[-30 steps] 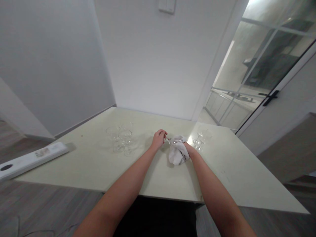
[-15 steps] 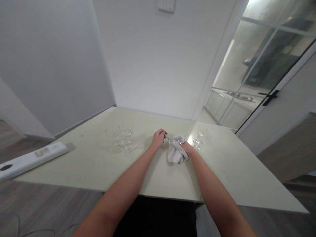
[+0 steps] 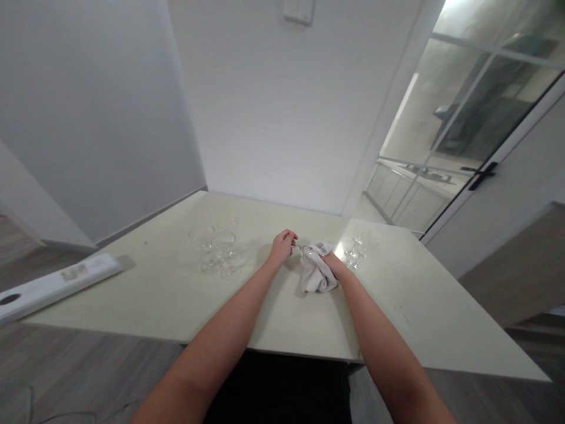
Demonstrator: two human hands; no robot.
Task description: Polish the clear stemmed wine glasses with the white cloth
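My left hand (image 3: 281, 247) is closed in a pinch on the stem of a clear stemmed glass (image 3: 302, 249) held sideways over the pale table (image 3: 145, 294). The glass's bowl is wrapped in a white cloth (image 3: 314, 273). My right hand (image 3: 332, 263) is closed on that cloth and is partly hidden by it. Both hands sit near the middle of the table, close together.
Several empty stemmed glasses (image 3: 216, 248) stand in a group left of my hands. More glasses (image 3: 358, 249) stand to the right. A long white box (image 3: 53, 285) lies off the table's left edge. A glass door (image 3: 468, 118) is at the right, white walls behind.
The cloth has shifted slightly round the glass as my right hand worked it. My left hand has stayed in place on the stem.
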